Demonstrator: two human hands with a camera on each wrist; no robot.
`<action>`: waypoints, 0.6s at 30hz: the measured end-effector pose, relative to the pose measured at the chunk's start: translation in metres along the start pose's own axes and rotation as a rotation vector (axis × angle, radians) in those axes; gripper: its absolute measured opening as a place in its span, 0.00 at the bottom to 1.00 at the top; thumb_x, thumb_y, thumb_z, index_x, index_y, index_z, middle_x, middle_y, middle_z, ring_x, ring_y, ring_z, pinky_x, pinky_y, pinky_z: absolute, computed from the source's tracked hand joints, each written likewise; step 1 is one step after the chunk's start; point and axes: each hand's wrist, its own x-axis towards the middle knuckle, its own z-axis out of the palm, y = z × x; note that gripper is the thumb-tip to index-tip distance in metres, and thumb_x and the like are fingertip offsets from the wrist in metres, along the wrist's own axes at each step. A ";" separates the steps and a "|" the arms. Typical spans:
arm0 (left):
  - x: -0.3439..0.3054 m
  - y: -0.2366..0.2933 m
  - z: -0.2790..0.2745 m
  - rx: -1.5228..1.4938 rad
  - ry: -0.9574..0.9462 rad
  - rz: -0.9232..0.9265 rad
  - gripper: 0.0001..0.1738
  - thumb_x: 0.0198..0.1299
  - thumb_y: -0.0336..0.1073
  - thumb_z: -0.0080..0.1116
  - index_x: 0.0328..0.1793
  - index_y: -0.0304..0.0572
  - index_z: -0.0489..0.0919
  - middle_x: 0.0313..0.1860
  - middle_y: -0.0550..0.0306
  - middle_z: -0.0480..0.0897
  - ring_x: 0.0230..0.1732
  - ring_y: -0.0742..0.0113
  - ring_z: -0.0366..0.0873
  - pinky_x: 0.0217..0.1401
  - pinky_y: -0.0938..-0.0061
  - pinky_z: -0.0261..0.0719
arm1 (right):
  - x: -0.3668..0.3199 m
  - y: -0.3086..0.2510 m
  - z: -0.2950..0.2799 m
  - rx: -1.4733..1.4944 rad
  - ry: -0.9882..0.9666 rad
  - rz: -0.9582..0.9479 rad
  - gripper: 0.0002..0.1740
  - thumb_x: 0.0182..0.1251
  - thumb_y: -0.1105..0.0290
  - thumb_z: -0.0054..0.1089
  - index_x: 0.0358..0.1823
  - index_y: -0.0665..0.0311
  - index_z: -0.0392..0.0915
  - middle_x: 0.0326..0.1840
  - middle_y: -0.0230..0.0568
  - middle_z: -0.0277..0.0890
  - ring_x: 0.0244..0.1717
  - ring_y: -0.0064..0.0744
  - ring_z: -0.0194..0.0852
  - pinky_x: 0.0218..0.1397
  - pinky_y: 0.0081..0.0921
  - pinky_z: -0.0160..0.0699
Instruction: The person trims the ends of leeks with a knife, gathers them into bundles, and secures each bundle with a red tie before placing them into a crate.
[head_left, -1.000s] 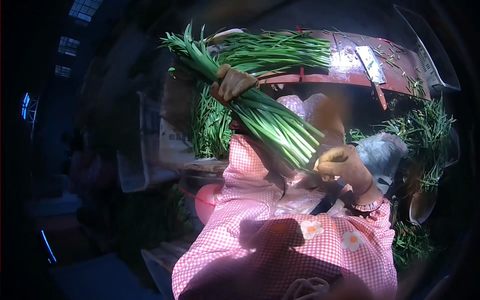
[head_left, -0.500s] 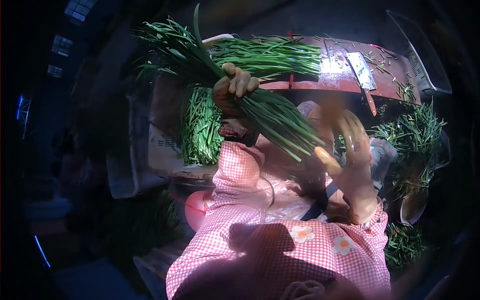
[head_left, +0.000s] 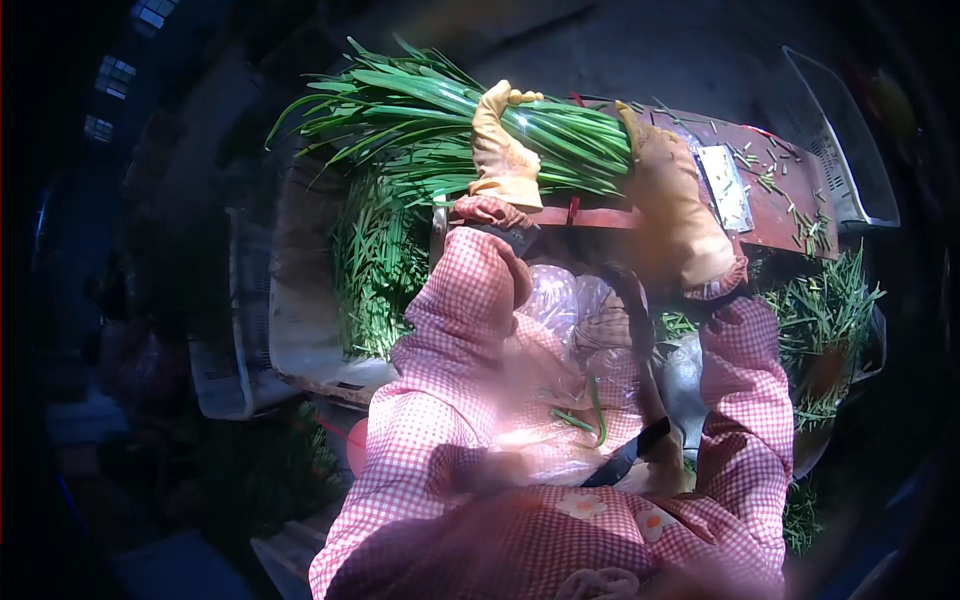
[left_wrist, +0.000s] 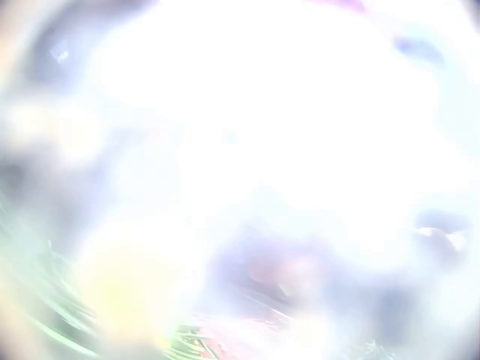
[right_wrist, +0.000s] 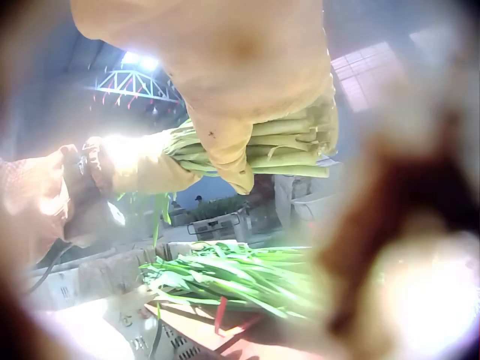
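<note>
Both hands wear yellowish gloves. My left hand (head_left: 505, 150) grips a bunch of long green chives (head_left: 575, 135) around its middle in the head view. At the pale stem ends, my right hand (head_left: 665, 180) holds the same bunch; its thumb (right_wrist: 229, 161) curls over the stems (right_wrist: 289, 146) in the right wrist view. There the bunch is above a second pile of chives (right_wrist: 225, 274) lying on the red board (head_left: 785, 220). Glare washes out most of the left wrist view.
A cleaver (head_left: 725, 190) lies on the board beside my right hand, its handle hidden, with cut stem bits (head_left: 770, 180) around it. A white crate (head_left: 855, 165) stands at the right, another crate (head_left: 290, 345) with chives at the left. Loose greens (head_left: 825, 315) lie lower right.
The bunch has moved from above the lap forward over the board, turning more level. My right hand first left the stem ends with fingers spread, then took hold of them.
</note>
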 end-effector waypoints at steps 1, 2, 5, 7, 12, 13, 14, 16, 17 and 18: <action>0.011 -0.006 0.004 0.025 -0.029 0.046 0.11 0.59 0.36 0.65 0.38 0.36 0.77 0.35 0.50 0.81 0.41 0.54 0.82 0.54 0.60 0.83 | 0.012 0.014 0.001 0.032 0.015 -0.042 0.28 0.62 0.66 0.61 0.63 0.66 0.70 0.57 0.50 0.75 0.57 0.47 0.75 0.60 0.41 0.71; 0.019 -0.011 0.006 0.051 -0.058 0.092 0.11 0.58 0.36 0.66 0.37 0.37 0.78 0.34 0.52 0.81 0.38 0.57 0.82 0.54 0.61 0.82 | 0.027 0.033 0.007 0.022 0.021 -0.075 0.27 0.62 0.66 0.61 0.63 0.66 0.70 0.56 0.50 0.76 0.57 0.47 0.75 0.60 0.41 0.72; 0.048 -0.027 -0.014 0.124 -0.060 0.028 0.10 0.59 0.36 0.66 0.40 0.40 0.80 0.38 0.51 0.84 0.42 0.57 0.82 0.57 0.60 0.80 | 0.067 0.076 0.034 -0.015 -0.019 -0.128 0.25 0.63 0.66 0.60 0.61 0.65 0.71 0.54 0.49 0.76 0.56 0.47 0.76 0.58 0.40 0.72; 0.060 -0.034 -0.031 0.154 -0.056 -0.026 0.10 0.59 0.37 0.67 0.42 0.42 0.81 0.41 0.52 0.85 0.45 0.58 0.83 0.59 0.59 0.80 | 0.080 0.092 0.050 -0.031 -0.051 -0.144 0.24 0.63 0.66 0.59 0.60 0.65 0.71 0.53 0.49 0.77 0.55 0.47 0.76 0.57 0.40 0.72; 0.072 -0.034 -0.060 0.116 0.020 -0.182 0.11 0.59 0.38 0.68 0.43 0.41 0.83 0.42 0.53 0.87 0.50 0.61 0.84 0.62 0.63 0.79 | 0.081 0.103 0.073 -0.041 -0.061 -0.189 0.21 0.65 0.67 0.57 0.58 0.64 0.72 0.49 0.48 0.78 0.53 0.48 0.76 0.55 0.40 0.73; 0.076 -0.033 -0.065 0.100 0.038 -0.226 0.11 0.60 0.39 0.67 0.43 0.42 0.84 0.42 0.53 0.87 0.45 0.64 0.83 0.55 0.67 0.80 | 0.079 0.104 0.074 -0.034 -0.057 -0.198 0.20 0.65 0.67 0.57 0.58 0.64 0.73 0.48 0.48 0.78 0.52 0.48 0.76 0.55 0.39 0.74; 0.075 -0.029 -0.060 0.084 0.057 -0.273 0.11 0.61 0.40 0.67 0.43 0.43 0.84 0.42 0.54 0.87 0.40 0.66 0.83 0.48 0.70 0.81 | 0.076 0.106 0.074 -0.029 -0.048 -0.205 0.19 0.65 0.67 0.56 0.57 0.64 0.73 0.48 0.48 0.78 0.52 0.48 0.77 0.54 0.39 0.74; 0.082 -0.012 -0.074 0.174 0.197 -0.330 0.12 0.61 0.41 0.68 0.45 0.44 0.85 0.38 0.59 0.85 0.27 0.72 0.72 0.28 0.75 0.69 | 0.070 0.109 0.074 -0.013 -0.041 -0.222 0.18 0.66 0.67 0.56 0.56 0.63 0.73 0.46 0.48 0.78 0.51 0.48 0.77 0.53 0.39 0.74; 0.092 -0.001 -0.090 0.279 0.319 -0.348 0.13 0.61 0.42 0.69 0.46 0.45 0.85 0.35 0.62 0.83 0.18 0.75 0.63 0.16 0.78 0.57 | 0.067 0.110 0.073 -0.009 -0.036 -0.231 0.18 0.66 0.67 0.55 0.56 0.63 0.73 0.46 0.47 0.79 0.51 0.48 0.77 0.53 0.39 0.74; 0.091 0.010 -0.086 0.258 0.273 -0.217 0.13 0.61 0.44 0.69 0.46 0.45 0.86 0.33 0.65 0.81 0.15 0.77 0.56 0.13 0.77 0.48 | 0.064 0.110 0.073 0.000 -0.031 -0.237 0.17 0.66 0.68 0.55 0.55 0.63 0.74 0.45 0.47 0.79 0.50 0.48 0.77 0.52 0.39 0.74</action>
